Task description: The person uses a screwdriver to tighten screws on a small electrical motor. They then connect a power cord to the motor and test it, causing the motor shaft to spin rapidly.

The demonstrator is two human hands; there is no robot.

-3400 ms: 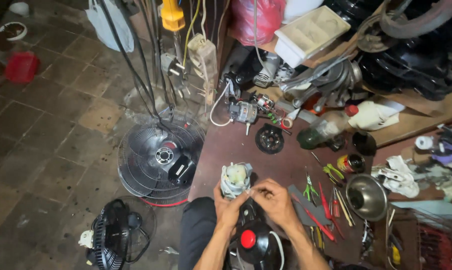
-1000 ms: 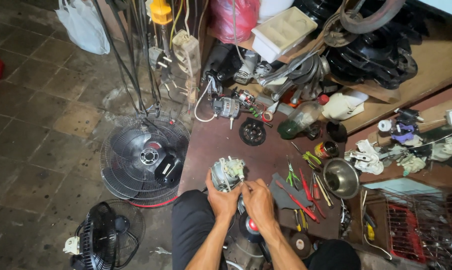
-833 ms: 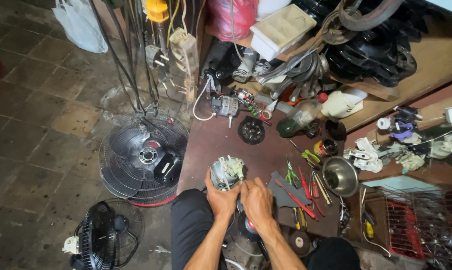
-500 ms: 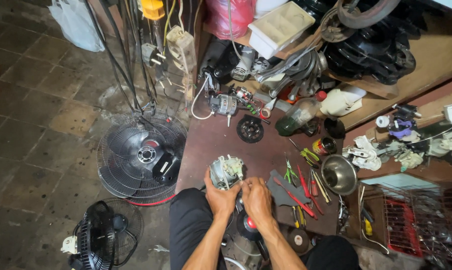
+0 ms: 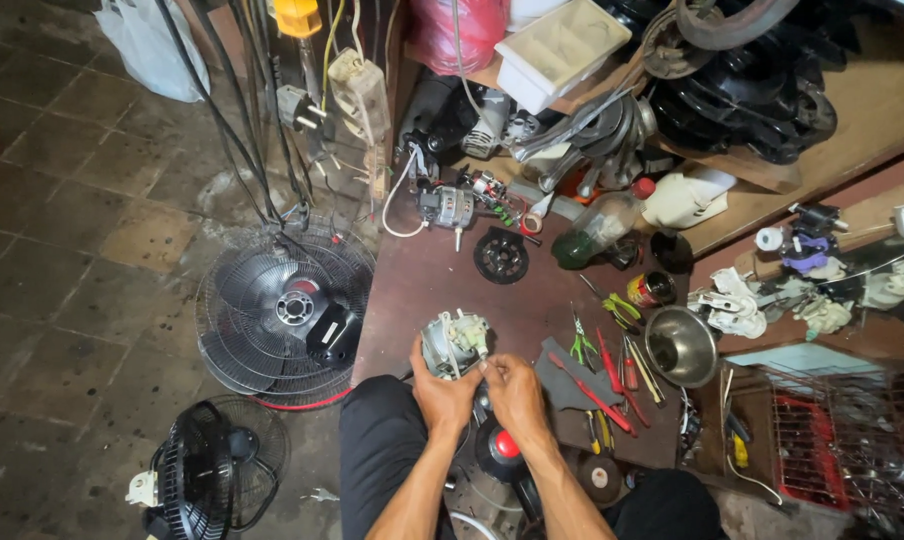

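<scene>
A small grey fan motor (image 5: pixel 452 343) with pale wires on top rests at the near edge of the dark red workbench (image 5: pixel 422 285). My left hand (image 5: pixel 442 392) grips the motor from below and behind. My right hand (image 5: pixel 512 388) is at the motor's right side, fingertips pinched on a part of it; what they pinch is too small to tell. Below my hands, between my knees, stands a black fan body with a red button (image 5: pixel 502 450).
Pliers, screwdrivers and cutters (image 5: pixel 607 365) lie right of my hands beside a steel bowl (image 5: pixel 680 346). A second motor (image 5: pixel 444 207) and a black disc (image 5: pixel 500 255) sit farther back. Fan grilles (image 5: pixel 282 310) and a small black fan (image 5: pixel 207 480) are on the floor at left.
Both hands have stayed on the motor with only small finger movements. The view has shifted slightly; 3.4 s ago the hands sat a little apart around the motor.
</scene>
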